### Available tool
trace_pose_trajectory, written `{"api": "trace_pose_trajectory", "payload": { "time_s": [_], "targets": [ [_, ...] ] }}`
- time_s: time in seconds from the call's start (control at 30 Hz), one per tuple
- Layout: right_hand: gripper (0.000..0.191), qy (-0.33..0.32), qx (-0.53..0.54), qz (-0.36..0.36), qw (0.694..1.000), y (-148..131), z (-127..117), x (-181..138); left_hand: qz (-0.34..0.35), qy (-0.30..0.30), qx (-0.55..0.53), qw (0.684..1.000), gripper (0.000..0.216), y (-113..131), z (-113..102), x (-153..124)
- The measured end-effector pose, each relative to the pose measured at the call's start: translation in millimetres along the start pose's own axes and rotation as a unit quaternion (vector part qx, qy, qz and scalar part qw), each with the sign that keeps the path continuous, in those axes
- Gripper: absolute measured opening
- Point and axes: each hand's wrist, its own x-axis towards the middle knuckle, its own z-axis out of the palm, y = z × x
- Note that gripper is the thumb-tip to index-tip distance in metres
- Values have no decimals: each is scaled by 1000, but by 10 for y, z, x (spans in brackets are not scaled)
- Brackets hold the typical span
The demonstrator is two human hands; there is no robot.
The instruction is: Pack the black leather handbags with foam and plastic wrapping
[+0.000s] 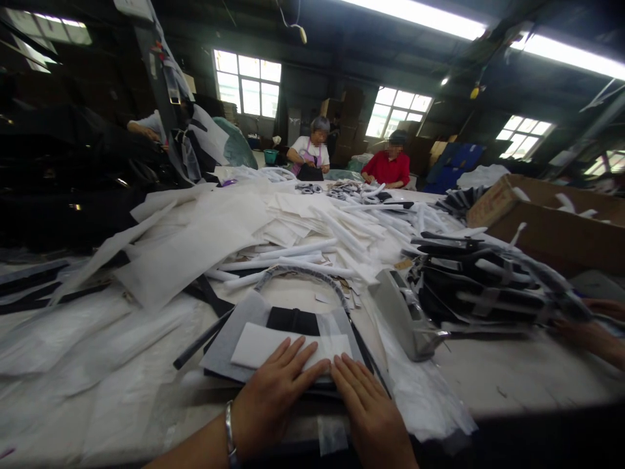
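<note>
A dark handbag lies flat on the table in front of me, its wrapped handle arching away. Grey-white sheet material covers much of its face. Across the bag rests a folded white foam sheet. My left hand lies on the foam's near edge with fingers stretched out. Beside it, my right hand presses flat on the foam's right end, fingers extended and thumb side close to the left hand. A strip of clear film runs over the foam near the right hand.
A grey tape dispenser stands right of the bag. Wrapped dark bags lie beyond it, with another person's hand beside them. White sheets and padding rolls heap behind. A cardboard box stands right; two people sit across.
</note>
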Motion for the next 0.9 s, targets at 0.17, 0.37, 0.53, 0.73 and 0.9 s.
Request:
{"api": "trace_pose_trajectory", "payload": {
  "time_s": [0.17, 0.37, 0.53, 0.73, 0.9],
  "targets": [
    [51, 26, 27, 31, 999, -58, 12, -41, -9, -16, 30, 999, 55, 137, -25, 118],
    [48, 31, 43, 56, 997, -108, 33, -109, 29, 49, 30, 998, 29, 154, 161, 229],
    [43, 57, 57, 64, 995, -118, 40, -74, 8, 15, 15, 1000, 65, 172, 137, 173],
    [35, 91, 108, 42, 989, -73, -221, -125, -5, 2, 2, 1000, 65, 182, 164, 177],
    [20, 71, 133, 31, 988, -191, -296, -468, -10, 0, -20, 1000, 71, 190, 143, 177]
  ]
}}
